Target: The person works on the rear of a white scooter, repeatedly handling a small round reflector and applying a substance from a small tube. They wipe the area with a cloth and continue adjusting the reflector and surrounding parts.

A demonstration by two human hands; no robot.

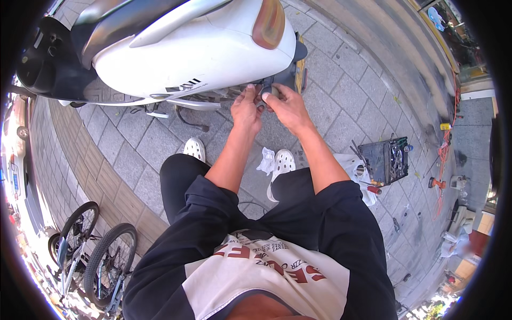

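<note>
A white scooter (202, 53) with an orange-red tail light (269, 24) stands in front of me. Both hands are at its lower rear, under the body's edge, close together. My left hand (247, 109) has its thumb and fingers pinched near a dark part beneath the body. Beside it, my right hand (286, 108) is closed, with thumb and index finger around a small, dark, rounded piece. Fingers and shadow hide what exactly each hand grips. The scooter's kickstand (192, 124) reaches down to the paving left of my hands.
An open black toolbox (383, 160) sits on the paving at right, beside a white plastic bag (353, 166). Crumpled white plastic (266, 161) lies between my shoes. An orange power tool (437, 183) and orange cord (444, 146) lie farther right. Bicycles (111, 264) stand at lower left.
</note>
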